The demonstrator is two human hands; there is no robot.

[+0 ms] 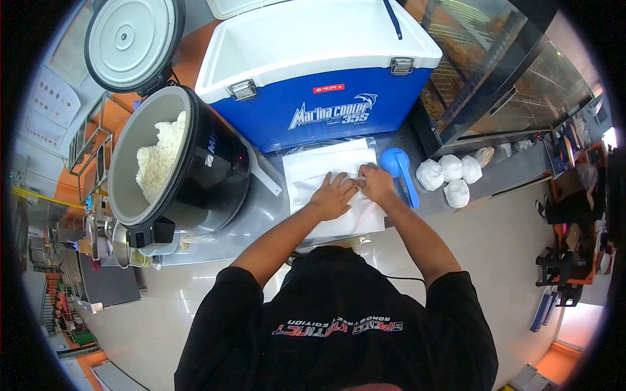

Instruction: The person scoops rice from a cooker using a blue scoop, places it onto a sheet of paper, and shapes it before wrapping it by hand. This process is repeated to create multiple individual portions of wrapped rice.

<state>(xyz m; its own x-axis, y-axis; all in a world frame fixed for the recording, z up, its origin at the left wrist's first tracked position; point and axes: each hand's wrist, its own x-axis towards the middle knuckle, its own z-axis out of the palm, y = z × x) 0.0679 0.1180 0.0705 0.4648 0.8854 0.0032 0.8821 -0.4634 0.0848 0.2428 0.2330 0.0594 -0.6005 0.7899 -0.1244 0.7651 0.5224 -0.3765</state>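
Note:
White paper sheets (303, 171) lie stacked on the metal counter in front of the blue cooler. My left hand (334, 197) rests on the paper with its fingers spread. Just right of it, my right hand (376, 184) has its fingers closed at a fold of the white paper. Whatever lies under the fold is hidden. A blue scoop (409, 179) is beside my right hand. Several white paper-wrapped bundles (451, 168) sit farther right on the counter.
On the left stands a black rice cooker (218, 176) with its lid raised and white rice (160, 153) inside. The open blue cooler (326, 107) is behind the paper. A glass display case (495, 85) stands at the back right. Counter's front edge (215, 253) is near my body.

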